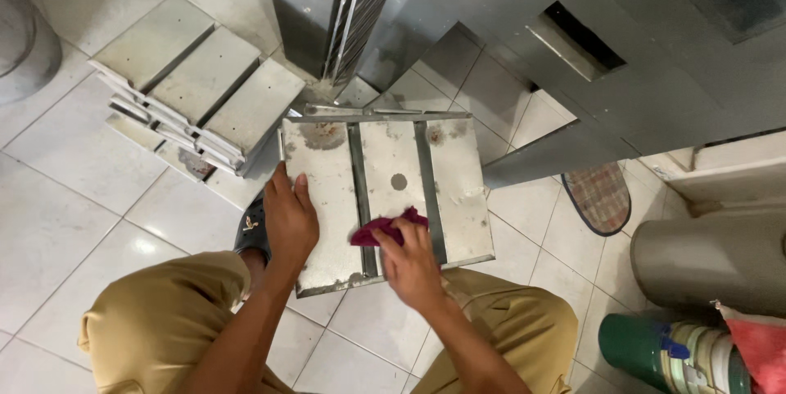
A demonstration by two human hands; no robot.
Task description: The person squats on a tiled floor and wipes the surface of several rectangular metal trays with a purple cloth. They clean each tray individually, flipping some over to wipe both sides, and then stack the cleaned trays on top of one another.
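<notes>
The person's left hand (288, 218) grips the edge of a metal tray (385, 198) propped over the knees, while the right hand (412, 263) presses a crimson rag (385, 229) against it. Brown stains near its far edge look unwiped, and a stack of similar trays (192, 83) waits on the tiled floor (74, 198).

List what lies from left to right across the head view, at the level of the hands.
Stack of grey metal trays → left hand → stained metal tray with the right hand pressing a crumpled magenta cloth on it → striped mat → grey cylindrical bin.
</notes>
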